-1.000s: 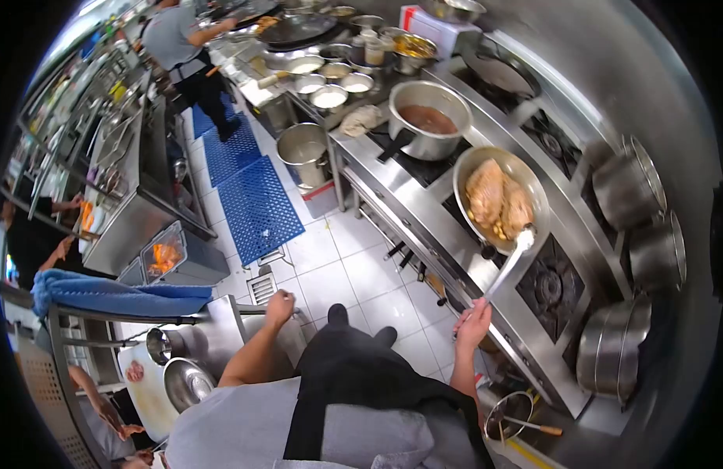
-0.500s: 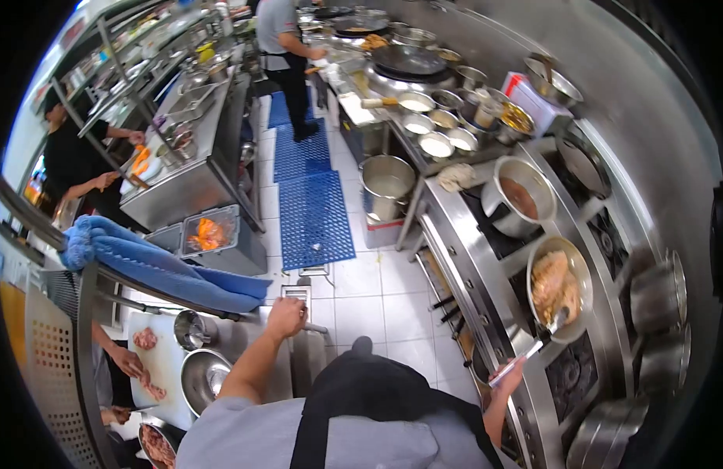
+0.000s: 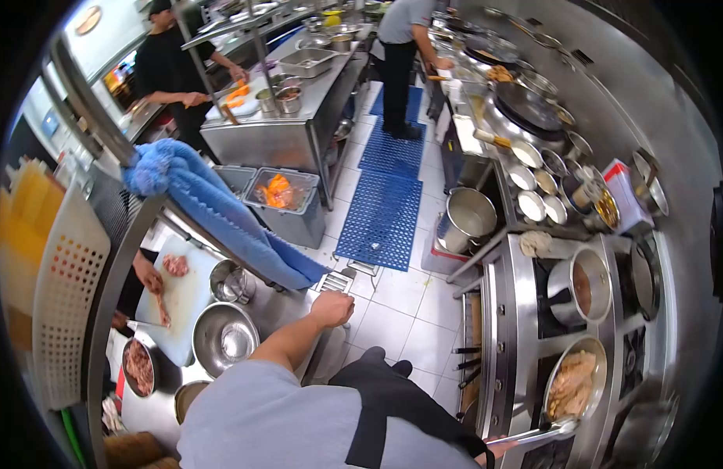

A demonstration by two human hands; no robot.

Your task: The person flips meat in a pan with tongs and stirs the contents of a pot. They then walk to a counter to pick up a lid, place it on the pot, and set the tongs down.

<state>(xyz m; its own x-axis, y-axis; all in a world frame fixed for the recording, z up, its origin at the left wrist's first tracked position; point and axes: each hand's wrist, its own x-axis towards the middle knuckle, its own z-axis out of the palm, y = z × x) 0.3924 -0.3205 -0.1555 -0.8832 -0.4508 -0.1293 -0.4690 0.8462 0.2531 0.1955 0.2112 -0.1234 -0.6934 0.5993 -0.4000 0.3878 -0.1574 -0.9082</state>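
My left hand [image 3: 331,309] is closed, knuckles up, above the floor beside the steel counter; whatever it may hold is hidden. At the lower right, my right hand [image 3: 498,448] is wrapped round the handle of metal tongs [image 3: 537,434]. The tips of the tongs are at the near rim of a round pan [image 3: 598,391] on the stove. Large pieces of pale orange-brown meat [image 3: 572,381] lie in that pan. Behind it stands a steel pot [image 3: 568,293] with brownish contents.
Blue mats [image 3: 381,211] lie along the aisle, where a person in grey [image 3: 404,39] stands. Another person in black [image 3: 170,66] works at the left. A co-worker's hand [image 3: 148,275] handles meat on a cutting board [image 3: 191,301]. A blue towel [image 3: 220,207] hangs on the rail.
The view has turned left, so the scene sits further right. The tongs have moved off the meat to the pan's near edge. The co-worker's hand has shifted at the board.
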